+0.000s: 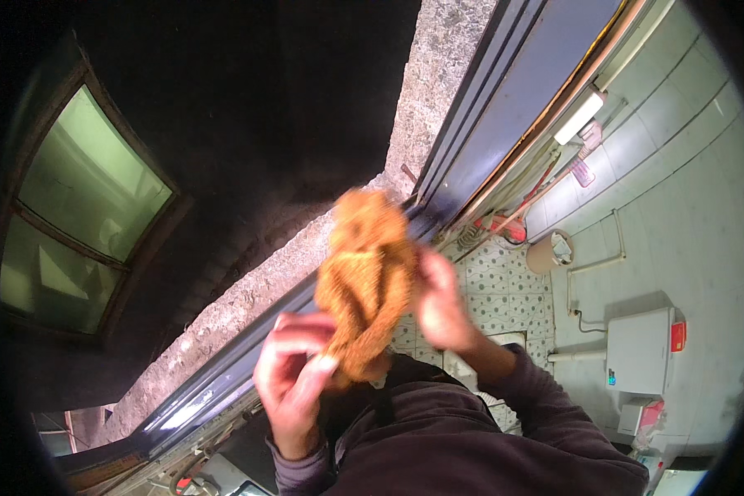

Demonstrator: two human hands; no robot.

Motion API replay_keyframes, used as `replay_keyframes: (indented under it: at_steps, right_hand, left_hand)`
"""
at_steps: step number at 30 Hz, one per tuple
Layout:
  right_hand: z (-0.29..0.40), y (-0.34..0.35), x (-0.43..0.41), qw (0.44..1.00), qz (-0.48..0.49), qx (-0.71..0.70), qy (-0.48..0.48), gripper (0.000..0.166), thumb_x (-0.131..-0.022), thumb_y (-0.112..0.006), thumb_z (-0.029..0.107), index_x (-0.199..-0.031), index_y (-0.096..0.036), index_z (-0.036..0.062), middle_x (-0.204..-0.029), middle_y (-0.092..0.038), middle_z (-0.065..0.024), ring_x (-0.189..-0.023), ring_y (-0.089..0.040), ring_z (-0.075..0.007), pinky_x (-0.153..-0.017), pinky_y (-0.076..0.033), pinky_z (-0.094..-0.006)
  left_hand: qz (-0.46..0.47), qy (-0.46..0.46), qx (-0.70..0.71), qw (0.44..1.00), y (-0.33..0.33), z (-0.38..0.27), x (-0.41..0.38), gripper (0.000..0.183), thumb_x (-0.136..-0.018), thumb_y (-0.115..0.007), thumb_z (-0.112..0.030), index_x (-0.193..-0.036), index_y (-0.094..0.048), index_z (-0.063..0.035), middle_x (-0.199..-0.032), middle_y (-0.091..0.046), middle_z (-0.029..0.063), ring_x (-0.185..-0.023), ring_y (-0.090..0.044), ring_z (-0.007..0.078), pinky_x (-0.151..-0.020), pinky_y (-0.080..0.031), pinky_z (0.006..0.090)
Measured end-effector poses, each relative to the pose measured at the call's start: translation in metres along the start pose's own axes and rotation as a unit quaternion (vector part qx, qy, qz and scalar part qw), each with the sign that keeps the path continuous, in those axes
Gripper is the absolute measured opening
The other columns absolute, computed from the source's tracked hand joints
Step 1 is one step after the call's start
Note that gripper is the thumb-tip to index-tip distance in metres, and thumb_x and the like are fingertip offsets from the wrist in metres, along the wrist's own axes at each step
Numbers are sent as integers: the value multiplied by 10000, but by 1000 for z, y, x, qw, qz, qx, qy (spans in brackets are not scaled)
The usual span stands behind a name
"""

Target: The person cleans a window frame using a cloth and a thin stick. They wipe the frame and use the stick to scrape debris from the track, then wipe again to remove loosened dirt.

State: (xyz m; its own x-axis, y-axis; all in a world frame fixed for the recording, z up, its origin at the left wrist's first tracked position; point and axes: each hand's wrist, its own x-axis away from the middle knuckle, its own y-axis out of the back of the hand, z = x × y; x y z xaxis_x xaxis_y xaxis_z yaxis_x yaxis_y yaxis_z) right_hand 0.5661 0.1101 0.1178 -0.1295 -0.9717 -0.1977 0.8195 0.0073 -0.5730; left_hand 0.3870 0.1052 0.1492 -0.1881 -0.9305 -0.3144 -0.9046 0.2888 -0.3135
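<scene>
An orange-brown terry cloth (369, 279) hangs bunched and folded in front of me, its upper end blurred. My left hand (297, 369) pinches its lower end between thumb and fingers. At the cloth's right edge is my right hand (443, 304), blurred, with its fingertips partly hidden behind the fabric. Behind the cloth runs the metal window frame (223, 378), its corner mostly covered by the cloth.
Beyond the frame lie a rough concrete ledge (223, 319) and darkness, with a lit window (93, 173) opposite. To the right are a tiled floor (502, 279), a waste bin (536, 257), long-handled cleaning tools (542, 186) and a white wall cistern (638, 350).
</scene>
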Motion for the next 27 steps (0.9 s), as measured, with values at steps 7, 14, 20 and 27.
replay_keyframes:
  at_steps: [7,14,20,27]
  right_hand:
    - [58,53,4,517,-5,856,9,415,-797,-500,33,-1210,-497,72,-835,-587,-179,-639,-617,-344,-564,-510,-419]
    - [53,41,-16,367,52,929,8,306,-802,-500,32,-1101,-540,-18,-757,-597,-145,-564,-624,-257,-498,-504,-360]
    - [29,47,-47,206,193,942,183,163,-751,-539,85,-862,-573,-30,-711,-563,-99,-617,-576,-224,-509,-439,-325]
    - [12,39,-85,69,255,962,68,70,-730,-538,147,-778,-523,99,-754,-450,-16,-766,-484,-146,-689,-373,-305]
  left_hand:
    - [-12,134,9,991,6,99,-17,69,-888,-582,-69,-940,-538,-58,-833,-529,-58,-744,-455,11,-670,-386,165]
    - [-15,135,27,990,5,102,-8,78,-886,-584,-63,-940,-531,-45,-842,-532,-37,-748,-455,30,-682,-389,178]
    - [-10,157,73,985,6,95,-7,82,-888,-579,-58,-947,-523,-48,-808,-506,-49,-705,-425,22,-622,-359,162]
    - [-7,164,79,983,2,98,-11,55,-896,-562,-61,-934,-522,-54,-672,-465,-67,-576,-369,5,-504,-304,172]
